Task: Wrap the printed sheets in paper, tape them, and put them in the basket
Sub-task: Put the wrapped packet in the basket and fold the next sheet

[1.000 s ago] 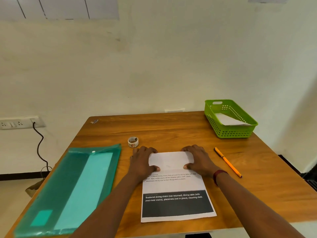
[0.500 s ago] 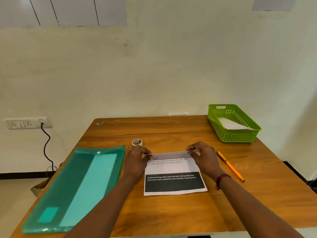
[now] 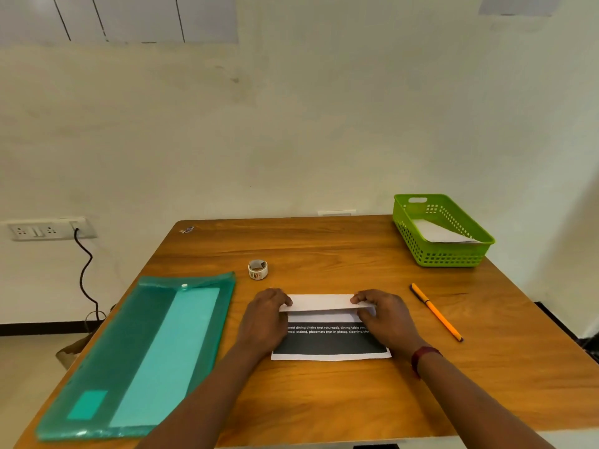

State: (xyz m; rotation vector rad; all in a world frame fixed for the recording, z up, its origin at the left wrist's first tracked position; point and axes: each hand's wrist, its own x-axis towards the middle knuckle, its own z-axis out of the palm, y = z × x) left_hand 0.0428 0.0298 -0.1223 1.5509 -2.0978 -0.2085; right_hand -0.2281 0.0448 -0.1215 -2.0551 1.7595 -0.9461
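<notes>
A printed sheet with a black band and white text lies on the wooden table in front of me. Its far part is folded toward me into a white flap. My left hand pinches the flap's left end and my right hand pinches its right end. A small roll of tape stands just beyond my left hand. The green basket sits at the far right corner with a white paper inside.
A green translucent plastic folder lies on the left side of the table. An orange pen lies right of my right hand. A wall socket with a black cable is off to the left.
Both hands have folded the sheet's far part further toward me, so the white flap now covers the small text lines. The camera view has shifted a little.
</notes>
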